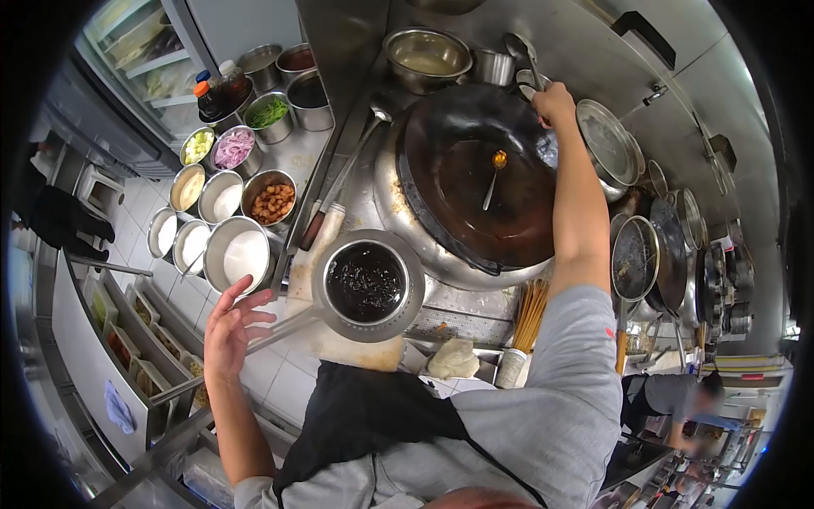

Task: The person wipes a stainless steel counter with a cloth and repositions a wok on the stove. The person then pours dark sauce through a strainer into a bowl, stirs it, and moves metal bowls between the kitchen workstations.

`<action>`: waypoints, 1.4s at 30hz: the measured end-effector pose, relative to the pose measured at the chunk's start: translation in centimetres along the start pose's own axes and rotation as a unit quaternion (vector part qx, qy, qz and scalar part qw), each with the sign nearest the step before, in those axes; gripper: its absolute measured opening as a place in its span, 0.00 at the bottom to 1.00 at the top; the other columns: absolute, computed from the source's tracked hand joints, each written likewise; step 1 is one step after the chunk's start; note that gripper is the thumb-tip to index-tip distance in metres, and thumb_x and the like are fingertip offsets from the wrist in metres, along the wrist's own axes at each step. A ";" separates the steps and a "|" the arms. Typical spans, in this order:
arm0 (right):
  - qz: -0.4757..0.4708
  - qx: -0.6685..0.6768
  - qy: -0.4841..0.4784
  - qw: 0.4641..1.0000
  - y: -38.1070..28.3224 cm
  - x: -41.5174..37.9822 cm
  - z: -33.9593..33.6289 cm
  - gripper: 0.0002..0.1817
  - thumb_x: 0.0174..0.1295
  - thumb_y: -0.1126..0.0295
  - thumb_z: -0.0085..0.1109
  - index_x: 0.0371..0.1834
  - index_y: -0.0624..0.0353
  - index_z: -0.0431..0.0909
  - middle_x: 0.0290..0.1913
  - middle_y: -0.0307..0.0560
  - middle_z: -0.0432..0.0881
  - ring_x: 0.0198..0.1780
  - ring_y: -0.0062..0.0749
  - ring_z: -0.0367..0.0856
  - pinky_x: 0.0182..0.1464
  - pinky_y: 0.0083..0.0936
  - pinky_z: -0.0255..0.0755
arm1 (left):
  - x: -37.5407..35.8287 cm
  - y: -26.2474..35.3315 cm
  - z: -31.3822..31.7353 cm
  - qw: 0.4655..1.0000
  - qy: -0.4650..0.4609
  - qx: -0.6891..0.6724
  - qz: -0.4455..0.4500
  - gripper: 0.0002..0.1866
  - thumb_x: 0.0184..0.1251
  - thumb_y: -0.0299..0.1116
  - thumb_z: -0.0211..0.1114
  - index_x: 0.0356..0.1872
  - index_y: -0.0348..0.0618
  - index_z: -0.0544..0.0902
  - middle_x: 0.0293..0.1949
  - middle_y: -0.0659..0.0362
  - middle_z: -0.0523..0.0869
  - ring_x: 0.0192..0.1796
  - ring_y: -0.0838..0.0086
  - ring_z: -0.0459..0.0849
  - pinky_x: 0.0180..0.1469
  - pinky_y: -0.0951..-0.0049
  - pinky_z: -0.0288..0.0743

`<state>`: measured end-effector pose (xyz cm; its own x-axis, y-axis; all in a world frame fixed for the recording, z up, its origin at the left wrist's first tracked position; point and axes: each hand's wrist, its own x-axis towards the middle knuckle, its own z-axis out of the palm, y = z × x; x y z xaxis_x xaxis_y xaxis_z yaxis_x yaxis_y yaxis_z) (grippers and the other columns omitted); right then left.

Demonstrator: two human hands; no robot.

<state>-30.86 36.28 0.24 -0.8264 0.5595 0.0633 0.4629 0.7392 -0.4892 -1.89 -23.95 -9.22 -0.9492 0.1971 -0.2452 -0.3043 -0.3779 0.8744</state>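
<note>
My right hand (pixel 555 105) reaches to the back of the stove, its fingers closed at the handle end of a metal ladle (pixel 519 49). Beside those fingers is a small metal container (pixel 527 83), partly hidden. Below that arm sits a large dark wok (pixel 441 187) with a small spoon (pixel 491 188) lying in it, orange liquid in its bowl. My left hand (pixel 227 329) is raised with fingers spread, holding nothing. It hovers near the handle of a pot (pixel 415 284) of dark liquid and a steel pot of white powder (pixel 246 254).
Steel pots of diced fried pieces (pixel 273 204), sliced onion (pixel 233 148) and chopped greens (pixel 270 113) stand left. A long-handled utensil (pixel 352 157) lies left of the wok. Strainers (pixel 634 259) hang right. Chopsticks (pixel 530 316) and a cloth (pixel 454 360) are near my body. Other people work farther off.
</note>
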 end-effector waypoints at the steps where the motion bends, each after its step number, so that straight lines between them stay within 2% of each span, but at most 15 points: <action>1: -0.008 -0.015 0.013 1.000 0.3 -0.5 0.0 0.10 0.59 0.69 0.60 0.32 0.67 0.84 0.25 0.55 0.86 0.24 0.39 0.87 0.23 0.35 0.80 | 0.0 0.0 0.1 1.000 -0.001 0.000 0.001 0.38 0.67 0.38 0.62 0.74 0.29 0.61 0.60 0.32 0.80 0.47 0.56 0.90 0.42 0.63 0.91; 5: -0.052 -0.027 0.042 0.997 1.4 -2.4 -1.6 0.07 0.57 0.71 0.62 0.31 0.66 0.82 0.23 0.51 0.83 0.20 0.35 0.84 0.23 0.35 0.77 | -0.3 0.0 0.1 1.000 -0.001 0.005 0.005 0.38 0.67 0.38 0.62 0.75 0.29 0.62 0.59 0.32 0.80 0.47 0.56 0.90 0.42 0.63 0.91; 8: -0.044 0.112 0.015 0.993 2.8 -4.1 -3.3 0.04 0.56 0.74 0.62 0.30 0.65 0.80 0.20 0.47 0.79 0.18 0.31 0.80 0.19 0.31 0.71 | -0.6 0.0 -0.1 1.000 0.001 0.000 0.014 0.38 0.68 0.38 0.63 0.75 0.29 0.61 0.60 0.32 0.80 0.47 0.56 0.90 0.42 0.63 0.91; 9: -0.039 0.175 -0.014 0.984 2.6 -5.7 -4.4 0.02 0.56 0.78 0.59 0.29 0.65 0.78 0.19 0.43 0.76 0.15 0.27 0.74 0.17 0.27 0.67 | -0.7 0.0 -0.3 1.000 0.002 0.001 0.016 0.39 0.68 0.39 0.63 0.75 0.29 0.61 0.60 0.32 0.80 0.47 0.56 0.90 0.42 0.63 0.91; 12: -0.014 0.289 -0.070 0.955 3.6 -9.2 -6.6 0.11 0.57 0.80 0.60 0.43 0.68 0.82 0.21 0.40 0.75 0.15 0.23 0.71 0.15 0.25 0.64 | -0.8 0.2 0.0 1.000 -0.004 -0.001 0.012 0.38 0.68 0.39 0.64 0.75 0.30 0.62 0.61 0.34 0.79 0.49 0.56 0.89 0.44 0.62 0.89; 13: -0.002 0.305 -0.057 0.951 4.2 -10.8 -6.8 0.37 0.58 0.77 0.64 0.74 0.69 0.66 0.24 0.40 0.77 0.17 0.21 0.71 0.15 0.21 0.62 | -0.8 0.3 0.1 1.000 -0.009 -0.001 0.007 0.38 0.67 0.39 0.64 0.75 0.31 0.63 0.62 0.34 0.79 0.50 0.57 0.89 0.45 0.62 0.88; 16: -0.012 0.346 -0.014 0.938 6.8 -17.4 -6.5 0.37 0.58 0.78 0.63 0.74 0.68 0.66 0.25 0.40 0.78 0.17 0.20 0.72 0.16 0.20 0.64 | 0.1 0.2 0.2 0.999 -0.052 0.006 0.013 0.39 0.68 0.40 0.64 0.75 0.31 0.62 0.63 0.34 0.78 0.51 0.57 0.88 0.46 0.62 0.88; 20: -0.042 0.406 0.062 0.911 13.0 -28.8 -0.9 0.30 0.59 0.81 0.60 0.69 0.70 0.71 0.25 0.39 0.76 0.16 0.20 0.71 0.16 0.20 0.64 | 1.8 0.3 0.7 0.994 -0.107 0.017 -0.003 0.40 0.69 0.43 0.63 0.77 0.33 0.60 0.64 0.35 0.78 0.52 0.57 0.88 0.49 0.63 0.86; 22: 0.074 0.431 0.027 0.899 16.3 -34.2 -0.6 0.22 0.59 0.81 0.58 0.59 0.69 0.76 0.25 0.40 0.76 0.15 0.19 0.70 0.15 0.19 0.62 | 3.4 0.3 0.9 0.990 -0.139 0.029 -0.019 0.40 0.70 0.45 0.62 0.77 0.33 0.60 0.65 0.36 0.78 0.54 0.58 0.87 0.51 0.62 0.85; 26: 0.119 0.384 0.093 0.911 20.8 -45.7 -0.6 0.13 0.59 0.81 0.56 0.48 0.67 0.78 0.21 0.37 0.74 0.14 0.18 0.68 0.15 0.19 0.61 | 6.2 -0.1 1.8 0.983 -0.180 0.015 -0.025 0.40 0.69 0.49 0.62 0.75 0.34 0.64 0.66 0.40 0.78 0.61 0.59 0.83 0.58 0.60 0.81; 30: 0.159 0.304 0.157 0.926 24.6 -54.6 -0.1 0.08 0.58 0.80 0.59 0.41 0.65 0.77 0.20 0.36 0.71 0.14 0.17 0.68 0.15 0.19 0.61 | 7.6 -0.3 2.3 0.981 -0.190 0.036 -0.027 0.36 0.75 0.50 0.53 0.74 0.33 0.65 0.67 0.41 0.77 0.64 0.57 0.80 0.65 0.56 0.77; 37: 0.251 0.293 0.181 0.905 28.2 -63.7 2.3 0.06 0.56 0.80 0.61 0.31 0.59 0.73 0.19 0.34 0.69 0.15 0.16 0.66 0.15 0.21 0.60 | 8.5 -3.0 2.1 0.989 -0.130 0.007 -0.074 0.32 0.78 0.48 0.47 0.73 0.34 0.67 0.63 0.43 0.79 0.64 0.57 0.80 0.67 0.54 0.74; 40: 0.264 0.166 0.212 0.926 30.6 -65.4 4.4 0.05 0.54 0.80 0.62 0.31 0.62 0.76 0.20 0.35 0.72 0.18 0.17 0.70 0.20 0.26 0.66 | 8.9 -4.5 1.8 0.992 -0.081 -0.013 -0.098 0.31 0.78 0.48 0.47 0.72 0.35 0.69 0.61 0.43 0.80 0.63 0.56 0.80 0.67 0.53 0.74; 41: 0.280 0.057 0.202 0.937 30.6 -65.6 4.7 0.07 0.53 0.76 0.64 0.35 0.64 0.79 0.22 0.40 0.79 0.22 0.28 0.79 0.29 0.34 0.73 | 9.1 -5.1 1.6 0.992 -0.068 -0.020 -0.109 0.31 0.78 0.49 0.47 0.72 0.35 0.69 0.61 0.43 0.80 0.62 0.56 0.80 0.67 0.53 0.74; 42: 0.284 -0.003 0.205 0.936 30.6 -65.8 4.9 0.09 0.53 0.75 0.64 0.37 0.64 0.80 0.24 0.43 0.81 0.25 0.33 0.81 0.32 0.36 0.74 | 9.2 -5.5 1.3 0.991 -0.052 -0.027 -0.117 0.31 0.78 0.49 0.47 0.71 0.36 0.69 0.61 0.44 0.80 0.62 0.56 0.80 0.67 0.53 0.74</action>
<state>36.12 20.27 -23.13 -0.2533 0.9594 0.1239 0.7939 0.2793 -0.5401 -8.85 -18.88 -15.77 -0.8395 0.3764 -0.3918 -0.5217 -0.3574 0.7746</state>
